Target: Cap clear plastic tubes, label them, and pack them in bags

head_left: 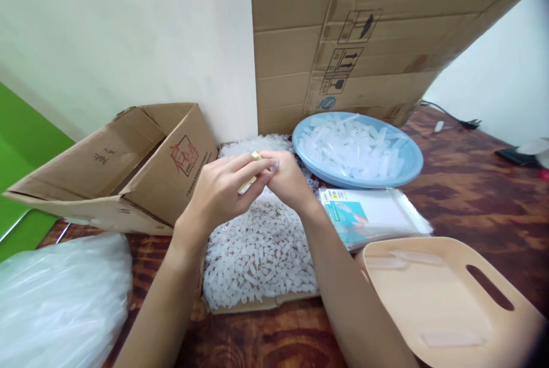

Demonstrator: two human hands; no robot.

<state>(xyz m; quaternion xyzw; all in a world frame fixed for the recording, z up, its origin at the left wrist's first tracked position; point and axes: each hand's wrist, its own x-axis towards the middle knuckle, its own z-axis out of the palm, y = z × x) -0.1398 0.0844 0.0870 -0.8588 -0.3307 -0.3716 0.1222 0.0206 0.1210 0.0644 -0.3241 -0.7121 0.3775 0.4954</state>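
My left hand (227, 182) and my right hand (286, 176) meet in the middle, above a wide heap of small translucent plastic pieces (261, 256) on a flat piece of cardboard. Both are closed, with fingers pressed together. Between my left fingertips, against my right hand, shows a small clear plastic piece (275, 165). A narrow yellow thing (256, 155) peeks out between the hands; its kind is hidden by the fingers. What my right fingers grip is mostly covered by my left hand.
On the right stand a blue basin (306, 162) of translucent plastic tubes, a stack of printed packets (373, 216) and a peach-coloured bin (454, 293) holding a few clear pieces. An open cardboard box (171, 167) and a plastic bag (64, 293) are left. A large carton (291, 42) rises behind.
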